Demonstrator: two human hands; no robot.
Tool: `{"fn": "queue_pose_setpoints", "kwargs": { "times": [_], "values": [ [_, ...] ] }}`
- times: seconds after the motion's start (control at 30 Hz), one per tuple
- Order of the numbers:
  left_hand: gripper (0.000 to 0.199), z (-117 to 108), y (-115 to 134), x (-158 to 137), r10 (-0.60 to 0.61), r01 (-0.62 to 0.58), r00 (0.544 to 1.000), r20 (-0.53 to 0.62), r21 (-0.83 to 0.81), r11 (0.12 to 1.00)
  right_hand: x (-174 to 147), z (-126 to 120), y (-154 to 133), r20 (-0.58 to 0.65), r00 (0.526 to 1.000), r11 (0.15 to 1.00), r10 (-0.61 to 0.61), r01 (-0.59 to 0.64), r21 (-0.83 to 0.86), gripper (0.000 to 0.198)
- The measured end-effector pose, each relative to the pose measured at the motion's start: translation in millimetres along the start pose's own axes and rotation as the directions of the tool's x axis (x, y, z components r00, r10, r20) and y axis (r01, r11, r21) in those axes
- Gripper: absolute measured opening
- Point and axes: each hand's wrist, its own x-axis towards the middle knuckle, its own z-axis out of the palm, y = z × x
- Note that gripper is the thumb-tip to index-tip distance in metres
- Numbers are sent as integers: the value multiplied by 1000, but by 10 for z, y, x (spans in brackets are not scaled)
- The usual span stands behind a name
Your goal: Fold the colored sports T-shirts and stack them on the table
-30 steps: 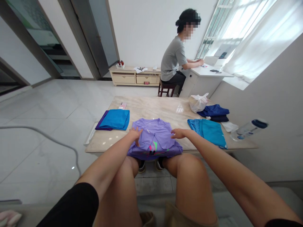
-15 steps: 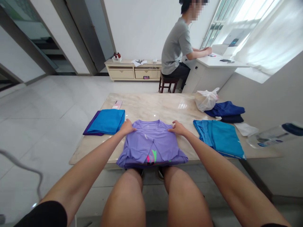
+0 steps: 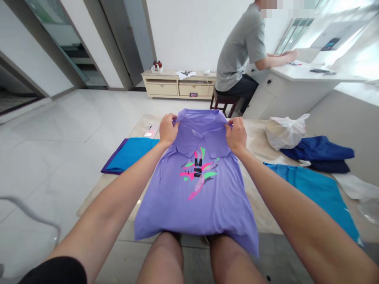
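A purple T-shirt (image 3: 189, 201) with a pink, green and black print is stretched between my hands, its collar end toward the far side. My left hand (image 3: 169, 129) is closed on the left shoulder, and my right hand (image 3: 237, 133) pinches the right shoulder. The sleeves lie folded inward over the chest. Its lower edge hangs past the near table edge, over my knees. Beyond my left forearm lies a folded blue cloth (image 3: 133, 153) with a purple one under it. To the right of my right forearm is a folded teal garment (image 3: 314, 189).
The marble-patterned table (image 3: 97, 197) holds a pink phone (image 3: 151, 131), a white plastic bag (image 3: 286, 132), dark blue clothes (image 3: 321, 150) and, at the right edge, a partly visible clear bottle (image 3: 370, 211). Another person (image 3: 239, 47) sits on a stool at a white desk (image 3: 319, 73).
Both hands have lifted the T-shirt's shoulders up and away from me. The body of the shirt has unfolded downward, showing the whole print. The view has shifted slightly.
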Motion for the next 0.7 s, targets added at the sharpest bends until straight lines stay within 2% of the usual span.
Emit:
{"fn": "queue_pose_setpoints", "kwargs": {
  "times": [0.07,0.13,0.2,0.23,0.3,0.37,0.43,0.5,0.6,0.7],
  "values": [
    [14,-188,76,-322,55,-55,998,-14,-55,997,-273,-259,-111,39,996,996,-85,84,33,16],
    [14,-404,60,-847,46,-43,997,69,-51,998,-744,-542,-148,172,977,992,-127,123,37,17],
    [18,-624,-36,-1445,4,-1,983,184,-13,1000,-1304,-814,-98,338,933,992,-126,124,27,19],
    [20,-738,-93,-1724,-28,24,970,243,17,1000,-1574,-946,-51,423,897,991,-130,133,21,19],
    [22,-989,-176,-2168,-65,36,913,403,78,996,-2013,-1207,38,593,786,982,-177,181,54,19],
    [26,-1266,-165,-2407,-104,18,812,574,153,988,-2252,-1458,52,712,673,975,-200,207,78,15],
    [33,-1520,-43,-2437,-153,-25,687,710,234,972,-2266,-1666,-55,783,601,978,-160,204,43,17],
    [35,-1682,176,-2315,-189,-67,584,789,279,958,-2094,-1795,-266,823,565,981,-64,186,-51,21],
    [41,-1715,610,-2039,-166,-105,488,857,247,963,-1673,-1835,-639,837,542,972,75,147,-182,24],
    [51,-1595,1053,-1861,-91,-152,432,897,173,973,-1336,-1746,-914,827,549,966,121,126,-225,29]
  ]
}}
